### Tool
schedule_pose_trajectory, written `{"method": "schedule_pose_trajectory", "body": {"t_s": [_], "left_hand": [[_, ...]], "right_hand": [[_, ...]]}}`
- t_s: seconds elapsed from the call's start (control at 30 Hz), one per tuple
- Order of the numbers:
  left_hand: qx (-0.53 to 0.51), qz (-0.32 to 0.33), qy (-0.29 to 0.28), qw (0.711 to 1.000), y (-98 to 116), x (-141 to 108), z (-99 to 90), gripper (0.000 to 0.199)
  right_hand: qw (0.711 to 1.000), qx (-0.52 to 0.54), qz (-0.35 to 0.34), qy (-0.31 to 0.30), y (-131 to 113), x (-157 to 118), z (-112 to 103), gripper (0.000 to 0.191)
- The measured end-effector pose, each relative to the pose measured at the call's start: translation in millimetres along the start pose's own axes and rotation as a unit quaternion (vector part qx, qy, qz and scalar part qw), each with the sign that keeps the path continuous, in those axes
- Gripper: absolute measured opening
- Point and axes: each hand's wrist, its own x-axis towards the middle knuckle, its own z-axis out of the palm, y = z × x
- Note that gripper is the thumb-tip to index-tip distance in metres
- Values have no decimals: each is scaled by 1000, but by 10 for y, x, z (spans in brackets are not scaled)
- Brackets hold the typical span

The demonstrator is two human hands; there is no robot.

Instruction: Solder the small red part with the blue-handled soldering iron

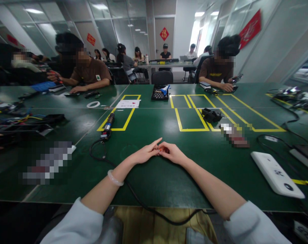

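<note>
My left hand (145, 153) and my right hand (174, 152) meet over the green table. The left index finger points forward, while its thumb and other fingers close toward my right hand. My right thumb and fingers are pinched together. A tiny orange-red spot (159, 150) shows where the fingertips meet; whether it is a held part I cannot tell. Left of my hands lies a black and silver corded tool (108, 123), which looks like an electric screwdriver. Its black cable (136, 195) runs beneath my left forearm and over the table's front edge.
Yellow tape (194, 129) marks rectangles on the table (148, 118). A black tray (160, 93) holds small items at the back. Black parts (211, 115) and a white numbered device (277, 174) lie to the right. A tape roll (93, 104) lies left. Two people sit opposite.
</note>
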Motion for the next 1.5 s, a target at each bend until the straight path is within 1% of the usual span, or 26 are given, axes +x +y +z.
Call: {"method": "schedule_pose_trajectory", "body": {"t_s": [0.13, 0.23, 0.43, 0.53, 0.63, 0.77, 0.87, 0.97, 1.1, 1.23, 1.3, 1.37, 1.5], "left_hand": [[-16, 0, 9, 1000, -28, 5, -10, 68], [-46, 0, 13, 999, -53, 19, -6, 68], [-64, -9, 18, 998, -84, 27, 1, 66], [-65, 0, 25, 998, -82, 20, -2, 60], [-32, 11, 37, 999, -42, 5, 2, 48], [54, 28, 64, 996, 44, -13, 28, 31], [132, 44, 92, 986, 71, -14, 53, 24], [194, 52, 109, 974, 59, -11, 69, 17], [222, 50, 111, 967, 36, -8, 66, 20], [228, 34, 111, 967, 5, -2, 37, 26], [235, 30, 112, 965, -16, 2, 19, 27], [250, 28, 110, 962, -34, 5, 6, 28], [274, 27, 95, 957, -45, -2, -7, 29]], "right_hand": [[1000, 5, 23, 13, 1, 3, 0, 13], [999, 5, 45, 18, -17, 5, -3, 14], [998, 8, 55, 14, -20, 10, -2, 13], [997, 8, 75, 19, 7, 15, -6, 14], [994, 32, 100, 32, 35, 21, -11, 17], [989, 80, 117, 49, 62, 32, -14, 25], [985, 111, 123, 46, 67, 43, -23, 31], [985, 124, 115, 36, 58, 52, -37, 35], [987, 112, 106, 40, 70, 56, -33, 35], [981, 155, 100, 66, 109, 51, -3, 29], [980, 161, 93, 68, 112, 45, 6, 30], [985, 137, 87, 63, 100, 37, 6, 30], [993, 78, 73, 52, 66, 23, -6, 23]]}}
